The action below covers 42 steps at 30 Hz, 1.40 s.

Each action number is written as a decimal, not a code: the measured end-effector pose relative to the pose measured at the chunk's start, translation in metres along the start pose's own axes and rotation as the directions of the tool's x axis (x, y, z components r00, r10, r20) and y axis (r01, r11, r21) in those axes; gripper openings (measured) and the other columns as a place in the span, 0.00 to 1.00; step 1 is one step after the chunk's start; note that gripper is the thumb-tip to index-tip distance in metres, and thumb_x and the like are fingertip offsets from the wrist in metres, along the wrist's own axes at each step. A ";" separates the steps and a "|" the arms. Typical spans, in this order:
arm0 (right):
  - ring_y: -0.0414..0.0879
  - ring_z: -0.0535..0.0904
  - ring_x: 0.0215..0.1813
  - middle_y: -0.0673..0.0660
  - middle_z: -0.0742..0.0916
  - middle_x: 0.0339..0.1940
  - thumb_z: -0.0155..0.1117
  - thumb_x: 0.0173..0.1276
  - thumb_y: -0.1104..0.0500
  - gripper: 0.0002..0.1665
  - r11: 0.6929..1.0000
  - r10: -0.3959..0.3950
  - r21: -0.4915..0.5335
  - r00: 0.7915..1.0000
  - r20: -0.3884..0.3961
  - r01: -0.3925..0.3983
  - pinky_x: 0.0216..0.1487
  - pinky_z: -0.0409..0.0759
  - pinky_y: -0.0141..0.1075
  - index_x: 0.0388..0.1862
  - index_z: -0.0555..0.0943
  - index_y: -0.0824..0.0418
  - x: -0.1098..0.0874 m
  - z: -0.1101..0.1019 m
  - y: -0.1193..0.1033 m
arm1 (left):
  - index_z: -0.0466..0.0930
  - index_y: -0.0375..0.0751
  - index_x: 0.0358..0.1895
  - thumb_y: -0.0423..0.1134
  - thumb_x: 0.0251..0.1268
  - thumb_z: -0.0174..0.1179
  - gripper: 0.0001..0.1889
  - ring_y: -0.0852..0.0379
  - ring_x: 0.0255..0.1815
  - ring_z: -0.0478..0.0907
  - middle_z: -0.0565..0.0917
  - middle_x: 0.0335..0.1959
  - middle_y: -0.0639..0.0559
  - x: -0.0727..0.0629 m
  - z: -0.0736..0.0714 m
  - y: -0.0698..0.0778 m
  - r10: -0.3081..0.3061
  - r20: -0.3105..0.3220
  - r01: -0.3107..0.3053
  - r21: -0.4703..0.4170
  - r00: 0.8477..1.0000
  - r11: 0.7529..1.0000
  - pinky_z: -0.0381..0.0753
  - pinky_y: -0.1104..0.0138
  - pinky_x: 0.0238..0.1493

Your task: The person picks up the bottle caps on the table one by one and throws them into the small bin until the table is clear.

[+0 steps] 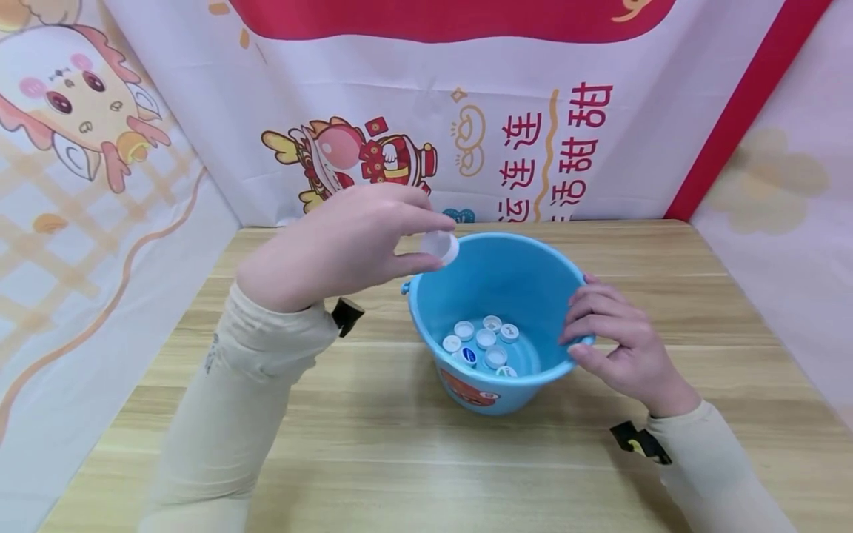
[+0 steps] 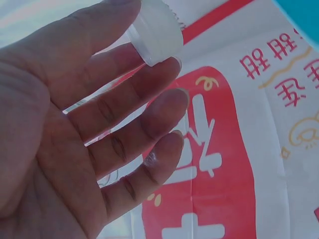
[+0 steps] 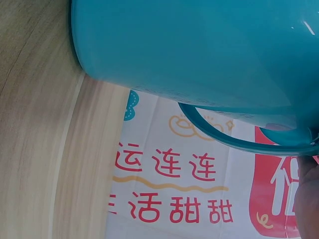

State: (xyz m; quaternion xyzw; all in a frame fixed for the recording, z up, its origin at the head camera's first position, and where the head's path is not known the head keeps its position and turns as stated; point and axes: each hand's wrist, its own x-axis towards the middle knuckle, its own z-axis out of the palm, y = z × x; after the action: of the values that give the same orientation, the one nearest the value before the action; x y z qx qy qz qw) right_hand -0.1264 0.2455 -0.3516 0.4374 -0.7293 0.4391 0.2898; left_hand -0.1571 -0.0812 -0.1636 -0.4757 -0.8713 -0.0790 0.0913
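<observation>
A white bottle cap (image 1: 446, 247) is pinched between the thumb and fingers of my left hand (image 1: 346, 244), just above the left rim of a blue bucket (image 1: 513, 274). The left wrist view shows the translucent bottle cap (image 2: 158, 34) at the thumb and upper fingers, the other fingers spread apart. My right hand (image 1: 620, 340) grips the bucket's right rim, fingers over the edge and thumb outside. Inside, several white bottle caps (image 1: 486, 339) lie on the bottom, one with a blue top (image 1: 469, 356). The bucket stands slightly tilted on the wooden table.
The wooden table (image 1: 373, 459) runs up to a printed cloth backdrop (image 1: 400, 81) with red characters, and more printed cloth (image 1: 87, 244) hangs at the left. A blue bucket handle (image 3: 224, 139) curves along the bucket's side in the right wrist view.
</observation>
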 end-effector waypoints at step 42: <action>0.54 0.74 0.53 0.56 0.85 0.36 0.66 0.69 0.45 0.19 0.999 0.042 -0.010 0.999 0.020 -0.042 0.72 0.61 0.44 0.31 0.86 0.60 -0.003 -0.001 0.003 | 0.82 0.45 0.60 0.49 0.62 0.69 0.24 0.50 0.56 0.80 0.84 0.55 0.48 -0.006 0.013 -0.015 -0.124 0.062 0.128 -0.063 0.990 0.990 0.81 0.56 0.54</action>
State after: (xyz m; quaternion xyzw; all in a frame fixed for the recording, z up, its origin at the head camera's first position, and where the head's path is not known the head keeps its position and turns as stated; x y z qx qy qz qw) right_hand -0.1276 0.2479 -0.3551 0.4251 -0.7432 0.4373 0.2751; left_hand -0.1672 -0.0911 -0.1789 -0.4245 -0.8988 -0.0997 0.0450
